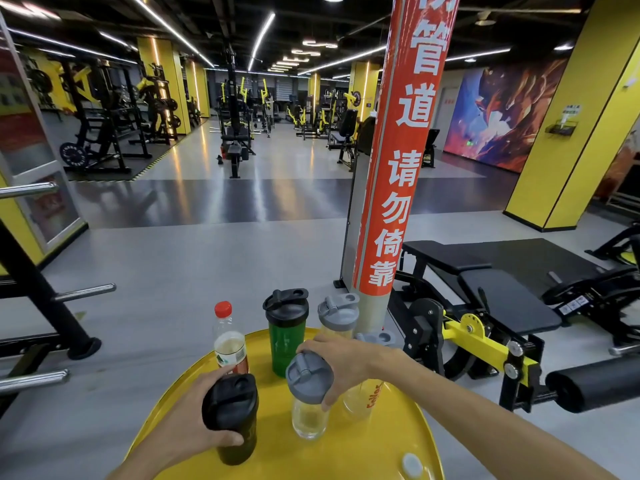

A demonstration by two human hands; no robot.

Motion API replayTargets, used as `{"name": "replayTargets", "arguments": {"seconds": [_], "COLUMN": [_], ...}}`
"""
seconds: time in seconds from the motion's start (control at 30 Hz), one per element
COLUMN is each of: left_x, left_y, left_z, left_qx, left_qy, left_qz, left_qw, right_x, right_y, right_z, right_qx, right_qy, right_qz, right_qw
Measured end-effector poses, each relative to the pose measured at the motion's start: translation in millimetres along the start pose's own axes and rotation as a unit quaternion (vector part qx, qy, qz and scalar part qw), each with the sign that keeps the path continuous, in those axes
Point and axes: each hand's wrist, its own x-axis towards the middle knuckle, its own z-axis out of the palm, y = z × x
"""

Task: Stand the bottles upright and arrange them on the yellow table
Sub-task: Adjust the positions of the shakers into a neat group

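Several bottles stand upright on the round yellow table (388, 441). My left hand (204, 414) grips a black shaker bottle (235, 420) at the front left. My right hand (343, 362) holds the grey lid of a clear shaker bottle (309, 400) in the middle. Behind them stand a red-capped plastic bottle (229, 341), a green shaker with a black lid (285, 334) and a grey-lidded clear shaker (337, 315). Another clear shaker with orange lettering (363, 396) is partly hidden under my right forearm.
A small white cap (412, 465) lies at the table's front right edge. A red-wrapped pillar (391, 188) rises just behind the table. A black and yellow weight bench (491, 306) is at the right, a black rack with steel pegs (45, 296) at the left.
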Motion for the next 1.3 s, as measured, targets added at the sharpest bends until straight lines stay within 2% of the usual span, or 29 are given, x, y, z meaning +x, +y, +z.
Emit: {"name": "replayTargets", "arguments": {"seconds": [0.17, 0.4, 0.6, 0.7, 0.8, 0.93, 1.3], "left_x": [1, 20, 60, 78, 91, 106, 118], "left_y": [2, 2, 4, 12, 20, 23, -5], "left_z": [-13, -43, -49, -42, -34, -25, -36], "left_qx": [-0.071, -0.18, -0.09, -0.071, -0.088, -0.103, -0.074], "left_qy": [-0.042, 0.1, 0.176, 0.182, 0.157, 0.135, 0.168], "left_qz": [-0.032, -0.083, -0.073, -0.065, -0.061, -0.078, -0.109], "left_qw": [0.996, 0.975, 0.977, 0.978, 0.982, 0.982, 0.977], "right_x": [-3, -15, -16, -15, -14, -12, -14], "right_y": [1, 14, 22, 31, 36, 38, 54], "right_z": [-2, -9, -20, -22, -20, -14, -5], "right_qx": [-0.005, 0.114, 0.096, 0.12, 0.142, 0.149, 0.151], "right_qy": [-0.003, 0.007, 0.109, 0.171, 0.216, 0.252, 0.286], "right_qz": [0.001, 0.018, 0.004, 0.013, -0.003, -0.016, 0.033], "right_qw": [1.0, 0.993, 0.989, 0.978, 0.966, 0.956, 0.946]}}
